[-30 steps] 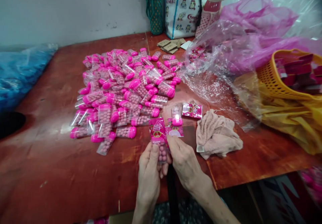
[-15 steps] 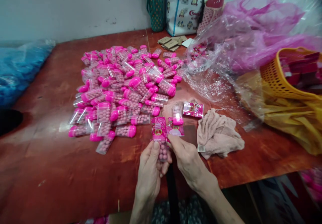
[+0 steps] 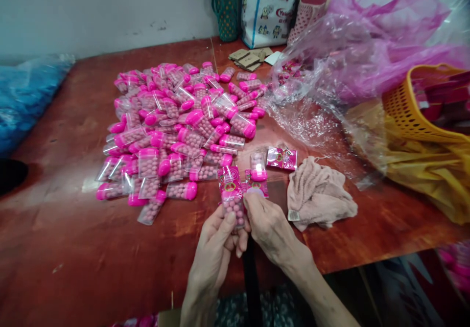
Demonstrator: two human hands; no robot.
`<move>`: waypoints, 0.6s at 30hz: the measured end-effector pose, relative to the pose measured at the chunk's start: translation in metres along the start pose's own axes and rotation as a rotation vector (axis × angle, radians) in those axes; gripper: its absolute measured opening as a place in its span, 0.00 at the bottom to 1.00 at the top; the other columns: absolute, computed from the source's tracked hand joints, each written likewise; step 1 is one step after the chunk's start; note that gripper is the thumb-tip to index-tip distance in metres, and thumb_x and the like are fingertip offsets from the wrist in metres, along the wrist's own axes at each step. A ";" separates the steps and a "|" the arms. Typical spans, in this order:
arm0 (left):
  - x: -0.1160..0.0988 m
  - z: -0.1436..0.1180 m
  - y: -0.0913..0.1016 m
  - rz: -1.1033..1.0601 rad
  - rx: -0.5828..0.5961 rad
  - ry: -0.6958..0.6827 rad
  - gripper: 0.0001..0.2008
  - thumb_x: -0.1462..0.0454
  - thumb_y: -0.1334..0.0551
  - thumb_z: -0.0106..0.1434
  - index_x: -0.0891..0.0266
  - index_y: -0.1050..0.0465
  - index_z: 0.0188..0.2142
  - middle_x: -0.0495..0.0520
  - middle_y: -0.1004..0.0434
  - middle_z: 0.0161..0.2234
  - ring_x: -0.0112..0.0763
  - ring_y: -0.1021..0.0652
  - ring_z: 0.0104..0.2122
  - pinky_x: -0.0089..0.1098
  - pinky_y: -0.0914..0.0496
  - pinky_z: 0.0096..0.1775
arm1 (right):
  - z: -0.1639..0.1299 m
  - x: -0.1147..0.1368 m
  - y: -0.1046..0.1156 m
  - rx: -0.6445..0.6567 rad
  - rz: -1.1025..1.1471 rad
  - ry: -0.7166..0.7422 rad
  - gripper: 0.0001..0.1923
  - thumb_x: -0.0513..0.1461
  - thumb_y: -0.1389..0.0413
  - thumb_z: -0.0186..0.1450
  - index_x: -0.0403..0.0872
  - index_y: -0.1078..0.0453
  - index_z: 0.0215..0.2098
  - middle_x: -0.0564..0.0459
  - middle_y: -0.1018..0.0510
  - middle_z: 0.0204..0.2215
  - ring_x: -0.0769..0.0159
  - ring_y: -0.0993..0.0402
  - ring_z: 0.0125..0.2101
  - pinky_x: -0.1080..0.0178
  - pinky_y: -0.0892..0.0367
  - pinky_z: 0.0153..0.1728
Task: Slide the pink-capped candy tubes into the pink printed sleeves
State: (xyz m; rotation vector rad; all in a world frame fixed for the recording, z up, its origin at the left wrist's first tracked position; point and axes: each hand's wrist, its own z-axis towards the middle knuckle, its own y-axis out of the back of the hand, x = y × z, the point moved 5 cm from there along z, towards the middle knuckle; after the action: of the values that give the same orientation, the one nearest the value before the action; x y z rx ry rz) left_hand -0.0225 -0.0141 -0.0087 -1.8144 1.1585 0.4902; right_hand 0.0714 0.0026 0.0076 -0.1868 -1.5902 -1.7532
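My left hand [image 3: 216, 245] grips a clear candy container [image 3: 232, 201] filled with pink balls; a pink printed label covers its top. My right hand [image 3: 270, 226] pinches the same container from the right, its fingertips next to a pink label [image 3: 257, 188] lying on the table. Just beyond lie another capped candy container [image 3: 258, 166] and a flat pink label packet [image 3: 281, 158]. A large heap of pink-capped candy containers [image 3: 179, 126] spreads over the red-brown table [image 3: 73, 248] ahead and to the left.
A crumpled beige cloth [image 3: 318, 193] lies right of my hands. Clear and pink plastic bags [image 3: 352, 62] pile at the right, with an orange basket [image 3: 411, 111] of red boxes on yellow plastic. Bags stand by the wall [image 3: 266, 9]; blue plastic [image 3: 25, 97] sits far left.
The view has shifted slightly, so everything sits a little higher in frame. My left hand has slid lower on the container, exposing more pink balls; my right fingers stay at its side.
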 end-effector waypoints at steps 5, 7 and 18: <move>-0.002 -0.002 -0.001 0.002 -0.052 -0.021 0.06 0.64 0.41 0.59 0.67 0.32 0.30 0.49 0.32 0.21 0.17 0.37 0.14 0.20 0.47 0.14 | 0.005 -0.001 0.005 -0.045 -0.067 0.045 0.12 0.26 0.60 0.61 0.45 0.41 0.27 0.52 0.34 0.23 0.64 0.38 0.23 0.64 0.40 0.23; 0.000 -0.002 -0.003 -0.020 -0.099 -0.022 0.06 0.64 0.41 0.58 0.67 0.33 0.30 0.48 0.32 0.21 0.16 0.38 0.13 0.19 0.48 0.14 | 0.006 0.000 0.006 -0.087 -0.071 0.090 0.12 0.28 0.60 0.62 0.45 0.40 0.27 0.51 0.34 0.22 0.64 0.38 0.23 0.64 0.40 0.24; 0.009 -0.007 -0.005 -0.133 -0.256 0.002 0.07 0.64 0.37 0.54 0.65 0.34 0.29 0.47 0.33 0.21 0.14 0.41 0.12 0.19 0.51 0.14 | -0.003 -0.004 -0.004 -0.202 0.027 0.166 0.15 0.34 0.61 0.66 0.44 0.35 0.28 0.50 0.33 0.22 0.64 0.36 0.25 0.63 0.38 0.28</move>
State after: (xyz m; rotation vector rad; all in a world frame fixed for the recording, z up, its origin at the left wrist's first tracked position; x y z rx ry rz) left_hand -0.0153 -0.0239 -0.0088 -2.0967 1.0037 0.5799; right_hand 0.0725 0.0014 0.0013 -0.1544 -1.2884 -1.8572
